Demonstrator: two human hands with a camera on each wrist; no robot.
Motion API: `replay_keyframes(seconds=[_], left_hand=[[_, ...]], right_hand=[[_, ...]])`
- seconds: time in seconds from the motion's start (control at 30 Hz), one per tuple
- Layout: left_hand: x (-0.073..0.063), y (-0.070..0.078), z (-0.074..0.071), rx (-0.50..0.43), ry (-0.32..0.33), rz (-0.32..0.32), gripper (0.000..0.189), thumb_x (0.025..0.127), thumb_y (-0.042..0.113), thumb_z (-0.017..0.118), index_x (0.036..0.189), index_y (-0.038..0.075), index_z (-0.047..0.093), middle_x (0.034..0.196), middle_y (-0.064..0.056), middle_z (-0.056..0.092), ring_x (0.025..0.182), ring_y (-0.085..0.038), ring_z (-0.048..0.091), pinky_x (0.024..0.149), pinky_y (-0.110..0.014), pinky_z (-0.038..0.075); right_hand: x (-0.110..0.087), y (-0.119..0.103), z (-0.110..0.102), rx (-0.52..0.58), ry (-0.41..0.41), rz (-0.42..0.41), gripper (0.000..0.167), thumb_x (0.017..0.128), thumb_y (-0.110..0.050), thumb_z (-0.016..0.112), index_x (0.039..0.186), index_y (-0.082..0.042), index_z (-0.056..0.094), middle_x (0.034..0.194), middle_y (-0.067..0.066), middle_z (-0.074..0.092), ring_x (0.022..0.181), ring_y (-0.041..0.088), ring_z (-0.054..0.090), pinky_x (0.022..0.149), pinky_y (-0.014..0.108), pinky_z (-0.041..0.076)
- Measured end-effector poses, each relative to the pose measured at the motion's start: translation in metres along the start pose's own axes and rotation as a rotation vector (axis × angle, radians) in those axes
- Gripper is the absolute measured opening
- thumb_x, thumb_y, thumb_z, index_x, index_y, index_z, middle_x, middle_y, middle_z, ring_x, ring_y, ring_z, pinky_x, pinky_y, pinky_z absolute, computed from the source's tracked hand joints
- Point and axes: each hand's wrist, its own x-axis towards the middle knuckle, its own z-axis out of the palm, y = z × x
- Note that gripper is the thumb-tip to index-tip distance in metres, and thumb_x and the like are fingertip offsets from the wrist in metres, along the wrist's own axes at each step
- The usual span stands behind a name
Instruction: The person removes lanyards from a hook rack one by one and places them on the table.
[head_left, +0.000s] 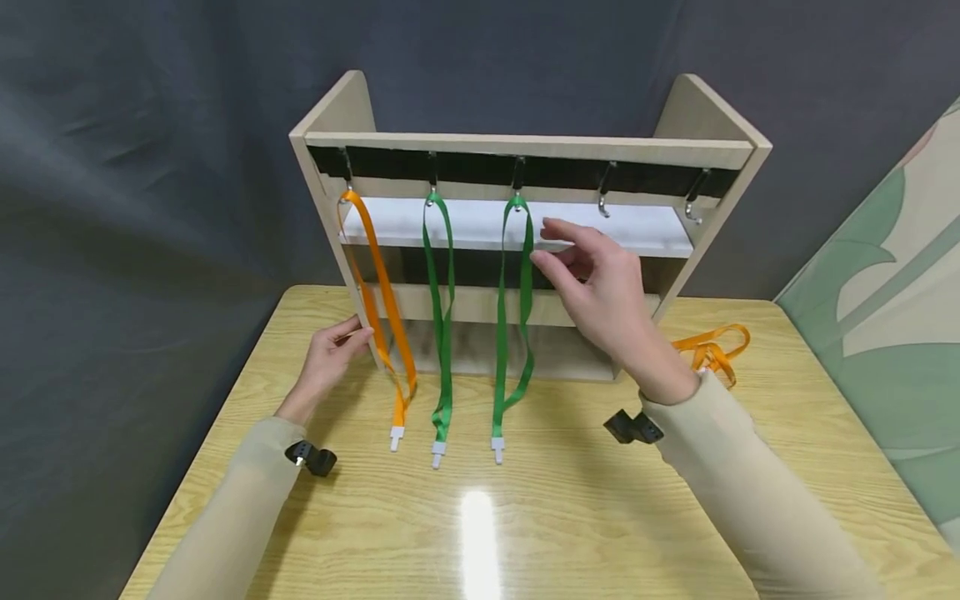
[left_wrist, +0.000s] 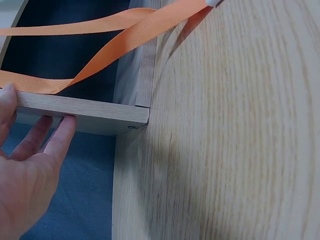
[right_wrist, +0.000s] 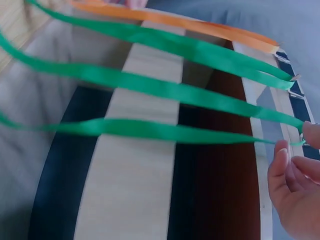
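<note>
My left hand [head_left: 328, 357] grips the lower left side panel [left_wrist: 82, 106] of a wooden rack [head_left: 555, 148], its thumb and fingers on either side of the board. Just right of the third hook, my right hand [head_left: 603, 279] is raised with thumb and fingers parted and nothing between them. Its thumb tip is close to a green lanyard [head_left: 527, 271]; whether they touch I cannot tell. That lanyard hangs from the third hook, another green lanyard [head_left: 442, 333] from the second, and an orange lanyard [head_left: 387, 292] from the leftmost. Each ends in a white clip.
Two hooks on the right, one [head_left: 603, 198] inner and one [head_left: 693, 207] outer, carry no lanyard. A second orange lanyard [head_left: 712, 348] lies bunched on the wooden table [head_left: 570, 508] right of the rack. Dark cloth [head_left: 510, 67] hangs behind.
</note>
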Motion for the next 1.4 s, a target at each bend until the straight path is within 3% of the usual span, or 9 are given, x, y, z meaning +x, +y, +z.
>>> replay_keyframes(seconds=[0.2, 0.3, 0.47, 0.77, 1.07, 1.4], left_hand=[[0.001, 0.000, -0.001, -0.002, -0.004, 0.010, 0.039, 0.096, 0.009, 0.059, 0.133, -0.004, 0.053, 0.131, -0.025, 0.051, 0.097, -0.011, 0.063, 0.089, -0.052, 0.047], [0.002, 0.000, -0.002, 0.002, -0.009, -0.002, 0.039, 0.096, 0.008, 0.058, 0.133, -0.004, 0.052, 0.132, -0.025, 0.050, 0.097, -0.009, 0.062, 0.089, -0.051, 0.047], [0.002, 0.002, -0.001, -0.010, -0.012, -0.014, 0.039, 0.096, 0.007, 0.058, 0.133, -0.003, 0.052, 0.131, -0.026, 0.050, 0.096, -0.009, 0.062, 0.090, -0.048, 0.048], [0.001, 0.005, 0.001, -0.015, -0.020, -0.002, 0.040, 0.096, 0.007, 0.058, 0.133, -0.005, 0.052, 0.131, -0.026, 0.051, 0.096, -0.009, 0.063, 0.090, -0.052, 0.046], [0.000, 0.004, -0.001, -0.003, -0.012, -0.011, 0.041, 0.096, 0.008, 0.059, 0.134, -0.004, 0.051, 0.133, -0.025, 0.050, 0.096, -0.009, 0.063, 0.089, -0.051, 0.047], [0.000, 0.006, 0.000, 0.010, -0.012, -0.033, 0.040, 0.096, 0.009, 0.059, 0.134, -0.003, 0.052, 0.133, -0.025, 0.050, 0.096, -0.009, 0.062, 0.090, -0.048, 0.048]], right_hand=[[0.022, -0.018, 0.008, 0.193, -0.030, 0.147, 0.029, 0.094, -0.008, 0.063, 0.121, 0.003, 0.064, 0.105, 0.012, 0.068, 0.065, 0.025, 0.062, 0.056, 0.020, 0.052], [0.027, -0.025, 0.010, 0.262, -0.006, 0.174, 0.026, 0.094, -0.005, 0.061, 0.116, 0.007, 0.065, 0.102, 0.017, 0.066, 0.063, 0.030, 0.060, 0.055, 0.021, 0.052], [0.032, -0.019, 0.017, 0.331, 0.022, 0.191, 0.023, 0.093, -0.010, 0.063, 0.112, 0.003, 0.068, 0.096, 0.018, 0.066, 0.060, 0.029, 0.058, 0.050, 0.021, 0.049], [0.031, -0.020, 0.013, 0.362, 0.057, 0.225, 0.022, 0.092, -0.012, 0.066, 0.102, 0.007, 0.069, 0.080, 0.015, 0.063, 0.057, 0.023, 0.056, 0.049, 0.021, 0.050], [0.028, -0.033, 0.009, 0.359, 0.118, 0.192, 0.014, 0.092, -0.005, 0.064, 0.098, 0.005, 0.070, 0.081, 0.015, 0.065, 0.057, 0.022, 0.057, 0.050, 0.023, 0.051], [0.030, -0.046, -0.020, 0.358, 0.131, 0.137, 0.011, 0.091, -0.001, 0.063, 0.096, 0.005, 0.071, 0.075, 0.017, 0.065, 0.056, 0.022, 0.055, 0.049, 0.022, 0.049]])
